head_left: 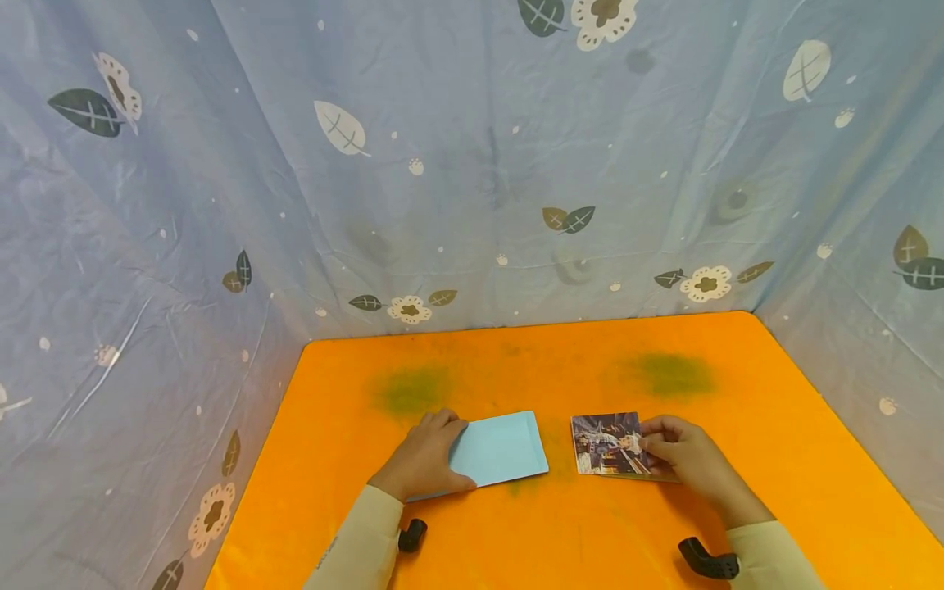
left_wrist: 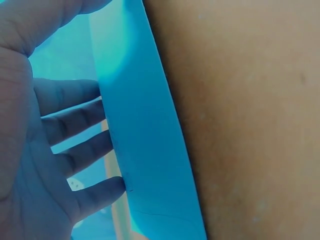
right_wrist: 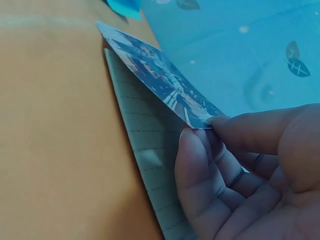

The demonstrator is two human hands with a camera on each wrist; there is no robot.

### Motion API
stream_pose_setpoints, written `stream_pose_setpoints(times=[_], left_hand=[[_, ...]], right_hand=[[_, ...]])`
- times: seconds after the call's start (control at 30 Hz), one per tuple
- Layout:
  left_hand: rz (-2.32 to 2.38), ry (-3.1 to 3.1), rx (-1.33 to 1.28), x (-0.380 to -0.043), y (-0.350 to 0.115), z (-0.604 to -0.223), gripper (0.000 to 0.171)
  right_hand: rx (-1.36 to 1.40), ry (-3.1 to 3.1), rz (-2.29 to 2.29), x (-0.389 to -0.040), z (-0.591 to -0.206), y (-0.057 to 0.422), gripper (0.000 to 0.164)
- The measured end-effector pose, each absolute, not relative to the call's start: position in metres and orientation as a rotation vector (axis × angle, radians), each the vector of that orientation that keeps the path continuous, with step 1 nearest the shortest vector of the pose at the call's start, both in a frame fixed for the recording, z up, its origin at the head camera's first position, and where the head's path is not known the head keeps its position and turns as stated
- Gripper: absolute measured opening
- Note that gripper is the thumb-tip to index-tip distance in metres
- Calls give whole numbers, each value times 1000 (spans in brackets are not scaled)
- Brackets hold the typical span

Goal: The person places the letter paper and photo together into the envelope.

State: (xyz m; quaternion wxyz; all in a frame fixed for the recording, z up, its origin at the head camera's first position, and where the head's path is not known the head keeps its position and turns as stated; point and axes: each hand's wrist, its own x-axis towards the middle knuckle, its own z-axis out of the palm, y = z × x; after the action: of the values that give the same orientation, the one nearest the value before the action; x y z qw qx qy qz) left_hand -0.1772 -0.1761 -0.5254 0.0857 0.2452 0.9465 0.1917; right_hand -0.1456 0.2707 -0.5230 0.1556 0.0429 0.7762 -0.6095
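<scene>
A light blue envelope (head_left: 503,449) with a folded flap edge lies at the centre-left of the table. Across its left part, my left hand (head_left: 424,460) grips it, the thumb on the near edge and the fingers at the far edge. To the right, a printed picture card (head_left: 606,442) is pinched by its right edge between the thumb and finger of my right hand (head_left: 696,469). In the right wrist view this card (right_wrist: 160,75) tilts up from a lined sheet (right_wrist: 145,145) beneath it. The head view hides most of that sheet.
The orange table (head_left: 516,541) has two greenish stains (head_left: 674,374) toward its back. A bluish curtain (head_left: 457,164) with leaf and flower prints encloses the back and both sides. Black curved pieces (head_left: 706,560) sit at both wrists.
</scene>
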Motion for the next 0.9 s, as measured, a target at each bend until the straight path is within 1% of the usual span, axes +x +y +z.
stream_pose_setpoints(times=[0.6, 0.9], left_hand=[[627, 2768, 687, -178, -174, -522, 91], [626, 2755, 674, -178, -174, -522, 92]], right_hand=[[100, 2170, -1811, -149, -524, 257, 37], [100, 2135, -1873, -150, -528, 245, 33]])
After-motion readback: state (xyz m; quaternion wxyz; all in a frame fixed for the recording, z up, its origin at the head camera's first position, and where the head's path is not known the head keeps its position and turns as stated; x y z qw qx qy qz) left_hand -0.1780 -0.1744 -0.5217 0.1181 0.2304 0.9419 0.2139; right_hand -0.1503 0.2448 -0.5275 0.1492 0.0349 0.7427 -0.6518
